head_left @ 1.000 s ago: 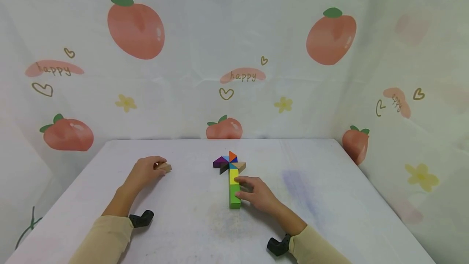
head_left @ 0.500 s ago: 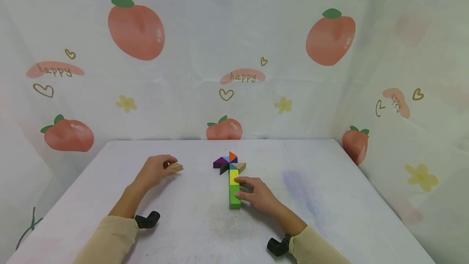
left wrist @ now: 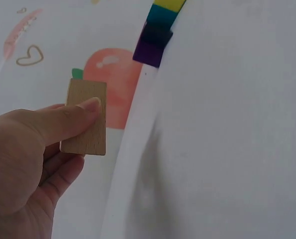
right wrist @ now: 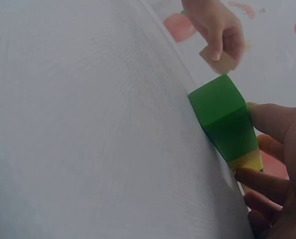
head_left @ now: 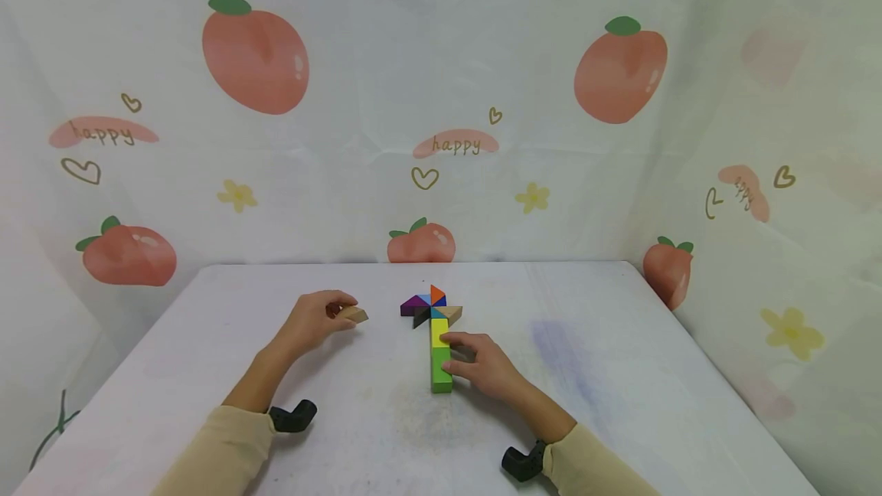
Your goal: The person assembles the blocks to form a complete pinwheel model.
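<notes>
My left hand (head_left: pixel 313 321) pinches a plain wooden block (head_left: pixel 356 314) above the table, left of a pinwheel-like arrangement. In the left wrist view the thumb lies across the flat rectangular face of this wooden block (left wrist: pixel 83 137). Purple (head_left: pixel 412 305), black (head_left: pixel 421 316), orange (head_left: pixel 437 295), blue and natural wood pieces make up the pinwheel. Below it a yellow block (head_left: pixel 439 329) and a green block (head_left: pixel 442 366) form a straight stem. My right hand (head_left: pixel 488 366) rests along the stem's right side, thumb at the green block and a fingertip at the yellow one.
The white table (head_left: pixel 331 419) runs back to a hanging cloth (head_left: pixel 344 197) printed with peaches and hearts. A black wrist device (head_left: pixel 294 416) sits on the left wrist, another (head_left: pixel 524 462) on the right.
My left hand has moved steadily right with the wooden block, closer to the pinwheel. The right hand and the arranged blocks stay where they were.
</notes>
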Motion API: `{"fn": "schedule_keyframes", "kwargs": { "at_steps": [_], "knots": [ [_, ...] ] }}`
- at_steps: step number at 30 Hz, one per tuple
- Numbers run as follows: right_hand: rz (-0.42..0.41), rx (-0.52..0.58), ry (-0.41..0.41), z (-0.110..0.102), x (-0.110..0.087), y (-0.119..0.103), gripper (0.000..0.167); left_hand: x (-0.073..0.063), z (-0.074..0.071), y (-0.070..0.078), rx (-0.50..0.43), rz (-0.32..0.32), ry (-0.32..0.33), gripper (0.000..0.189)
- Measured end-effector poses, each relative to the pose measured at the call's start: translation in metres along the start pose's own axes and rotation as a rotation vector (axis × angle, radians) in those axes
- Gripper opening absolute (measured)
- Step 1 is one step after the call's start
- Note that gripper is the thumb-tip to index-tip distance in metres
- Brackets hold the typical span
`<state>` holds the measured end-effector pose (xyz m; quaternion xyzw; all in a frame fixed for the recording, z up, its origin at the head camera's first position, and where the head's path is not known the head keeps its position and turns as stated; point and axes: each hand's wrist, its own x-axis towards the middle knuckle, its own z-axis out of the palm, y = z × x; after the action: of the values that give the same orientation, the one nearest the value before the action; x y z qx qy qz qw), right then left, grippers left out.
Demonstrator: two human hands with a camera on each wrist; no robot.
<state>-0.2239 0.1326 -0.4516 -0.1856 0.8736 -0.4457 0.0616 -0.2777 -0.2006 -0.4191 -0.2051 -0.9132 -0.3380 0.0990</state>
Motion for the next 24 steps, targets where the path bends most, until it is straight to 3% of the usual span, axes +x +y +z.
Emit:
{"fn": "schedule_keyframes", "kwargs": {
  "at_steps": [15, 24],
  "knots": [
    [-0.011, 0.009, -0.003, 0.000, 0.000, 0.000, 0.046, 0.008, 0.027, 0.022, -0.051, 0.061, -0.090, 0.031],
    [0.003, 0.005, -0.003, 0.000, 0.000, -0.001, 0.047, 0.010, 0.045, 0.032, -0.067, 0.010, -0.159, 0.030]
  ]
}}
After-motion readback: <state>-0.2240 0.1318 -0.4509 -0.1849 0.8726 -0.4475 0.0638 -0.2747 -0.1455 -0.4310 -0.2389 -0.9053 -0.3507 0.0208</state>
